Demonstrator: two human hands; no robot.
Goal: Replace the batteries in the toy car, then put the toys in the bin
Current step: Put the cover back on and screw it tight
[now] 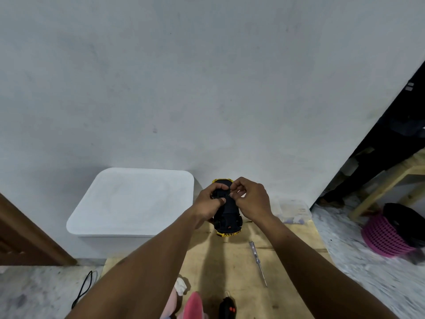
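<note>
A yellow toy car lies upside down on the wooden table, its black underside facing up. My left hand grips the car's left side with the thumb on the underside. My right hand pinches at a small spot on the underside near the far end; what the fingertips hold is too small to tell. A white lidded bin stands just left of the car. A screwdriver lies on the table to the right. A black remote control with red buttons sits at the near edge.
A pink and white soft toy lies at the table's near edge. A clear plastic box sits at the back right corner. A pink basket stands on the floor to the right, under a wooden frame. A black cable lies on the floor at left.
</note>
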